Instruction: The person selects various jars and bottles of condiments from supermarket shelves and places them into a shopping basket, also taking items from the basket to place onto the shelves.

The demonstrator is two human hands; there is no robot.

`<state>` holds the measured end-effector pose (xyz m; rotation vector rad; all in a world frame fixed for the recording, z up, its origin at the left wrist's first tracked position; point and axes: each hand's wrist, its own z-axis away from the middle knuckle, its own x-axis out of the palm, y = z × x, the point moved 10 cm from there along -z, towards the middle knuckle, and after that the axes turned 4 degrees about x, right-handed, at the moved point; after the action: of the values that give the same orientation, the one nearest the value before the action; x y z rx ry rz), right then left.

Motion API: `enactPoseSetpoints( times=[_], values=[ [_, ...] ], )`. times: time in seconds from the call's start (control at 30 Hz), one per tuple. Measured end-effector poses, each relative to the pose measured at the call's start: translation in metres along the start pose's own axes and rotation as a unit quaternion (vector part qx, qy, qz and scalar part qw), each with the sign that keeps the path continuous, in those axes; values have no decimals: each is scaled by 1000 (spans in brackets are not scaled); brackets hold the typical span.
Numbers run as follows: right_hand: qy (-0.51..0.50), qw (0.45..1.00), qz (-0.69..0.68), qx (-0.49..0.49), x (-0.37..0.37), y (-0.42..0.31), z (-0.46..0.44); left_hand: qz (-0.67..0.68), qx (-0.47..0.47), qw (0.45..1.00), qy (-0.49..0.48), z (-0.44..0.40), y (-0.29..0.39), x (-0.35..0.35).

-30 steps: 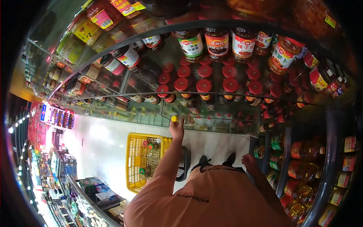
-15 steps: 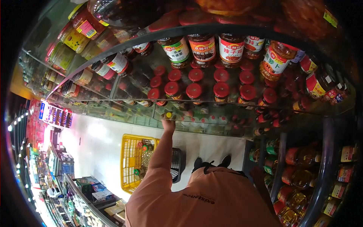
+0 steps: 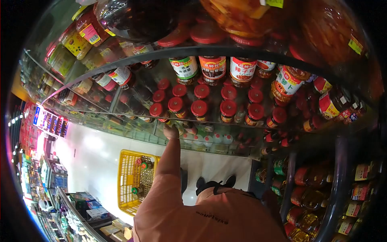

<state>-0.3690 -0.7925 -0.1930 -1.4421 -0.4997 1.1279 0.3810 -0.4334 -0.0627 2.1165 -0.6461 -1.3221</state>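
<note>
My left hand (image 3: 171, 132) reaches to the lower shelf's edge, just under the row of red-capped jars (image 3: 199, 109). Its fingers are mostly hidden at the shelf, and whatever they touch is too small to make out. Bottles with pale caps (image 3: 207, 141) stand on the low shelf to its right. A yellow basket (image 3: 121, 181) with several bottles in it is on the floor, left of my left forearm. On the right side, my right arm hangs dark beside the shirt, and its hand cannot be made out.
Labelled jars (image 3: 184, 69) line the shelf above. Large oil bottles (image 3: 310, 197) stand on the right behind dark rails (image 3: 336, 181). My shoes (image 3: 230, 181) are on the pale floor (image 3: 96, 141). A produce stand (image 3: 80, 218) is at the lower left.
The yellow cap seen at my left hand earlier no longer shows there, and the hand is farther in at the shelf. The view has shifted, and my right hand has gone from sight.
</note>
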Motion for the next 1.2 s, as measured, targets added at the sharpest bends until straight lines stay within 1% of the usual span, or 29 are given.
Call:
enactPoseSetpoints(
  times=[0.03, 0.07, 0.1, 0.13, 0.17, 0.2, 0.23, 0.3, 0.33, 0.43, 0.47, 0.5, 0.53, 0.6, 0.63, 0.67, 0.7, 0.73, 0.77, 0.83, 0.87, 0.9, 0.93, 0.97, 1.0, 1.03, 1.1, 1.13, 1.2],
  values=[
    [-25, 1000, 7, 10, -2, 12, 0, -16, -3, 1000, -6, 0, 7, -2],
    [-21, 961, -108, 254, -4, 32, 6, 32, 24, 999, 14, 0, 15, -5],
    [-23, 962, -101, 253, 0, 25, 5, 34, 18, 999, 15, -1, 18, -5],
    [-8, 972, 141, 188, -10, 8, 2, 71, 0, 997, 16, -1, 19, -6],
    [5, 921, 374, 108, -17, -14, 0, 107, -17, 994, 18, 1, 19, -8],
    [-2, 925, 364, 107, -18, -13, 1, 74, 7, 997, 34, 4, 19, -9],
    [-11, 951, 276, 139, -19, -7, 2, 72, 0, 997, 39, 6, 12, -9],
    [-24, 972, 136, 192, -19, 5, -2, 62, -19, 998, -13, 5, 5, 0],
    [-32, 973, 101, 203, -19, 10, -5, 64, -50, 997, -1, 10, 1, -2],
    [-56, 972, 22, 228, -16, 30, -19, 90, -37, 995, 26, 20, -1, -11],
    [-65, 968, -7, 243, -13, 47, -24, 65, -64, 996, 11, 25, -7, -15],
    [-76, 960, -41, 265, -12, 70, -26, 109, -61, 992, 6, 33, 7, -34],
    [-88, 951, -60, 289, -11, 93, -30, 72, -57, 996, 7, 44, 3, -43],
    [-90, 964, 33, 246, -6, 53, -47, 45, -42, 998, -31, 74, -10, -60],
    [-98, 964, 75, 235, -4, 40, -57, 186, -61, 978, -68, 98, -17, -66],
    [-111, 962, 109, 224, 1, 30, -64, 208, -48, 965, -149, 124, -30, -71],
    [-125, 959, 138, 215, 6, 25, -71, 140, -98, 958, -231, 147, -21, -100],
    [-141, 955, 159, 209, 13, 20, -81, 162, -80, 953, -242, 164, -30, -119],
    [-155, 950, 179, 204, 20, 14, -90, 116, -44, 965, -229, 173, -37, -144],
    [-185, 938, 221, 193, 35, 5, -103, 190, -131, 958, -168, 190, -93, -182],
    [-201, 931, 243, 185, 44, 2, -109, 115, -120, 981, -99, 183, -115, -217],
    [-217, 922, 267, 177, 54, -1, -115, 158, -205, 965, -36, 184, -161, -240],
    [-233, 912, 294, 167, 63, -2, -118, 124, -238, 963, 11, 176, -188, -277],
    [-250, 901, 319, 155, 75, -3, -123, 57, -218, 971, 87, 170, -201, -322],
    [-266, 889, 346, 141, 86, -5, -127, 85, -280, 948, 122, 173, -234, -348],
    [-283, 875, 373, 125, 101, -7, -131, 36, -298, 946, 120, 184, -309, -358],
    [-321, 837, 434, 86, 136, -15, -137, -102, -384, 918, 3, 194, -372, -408],
    [-338, 813, 470, 59, 151, -18, -137, -104, -390, 915, 1, 203, -400, -415],
    [-371, 752, 544, -2, 184, -24, -139, -113, -427, 872, -211, 239, -451, -383]
  ],
)
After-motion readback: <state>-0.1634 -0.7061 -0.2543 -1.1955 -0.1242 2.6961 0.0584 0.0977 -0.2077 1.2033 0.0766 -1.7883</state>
